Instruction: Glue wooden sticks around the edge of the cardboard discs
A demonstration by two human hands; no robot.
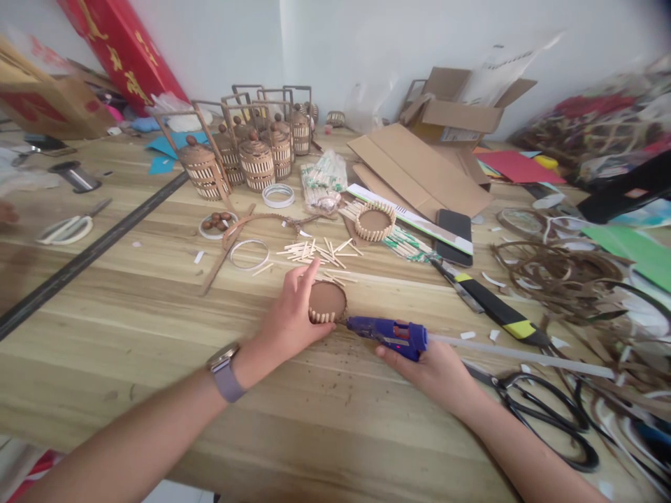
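The right hand (435, 367) is closed around a blue glue gun (388, 334) just over the wooden tabletop (251, 433), its long axis running nearly left to right, the nozzle pointing left at the near right edge of a round brown base (329, 300) and a pale glue stick (524, 357) trailing out behind to the right and slightly toward the person. The left hand (293, 307) grips that base at its left side, thumb along the near edge, where short sticks (322, 318) stand upright, while loose sticks (314, 253) lie beyond, pointing every way.
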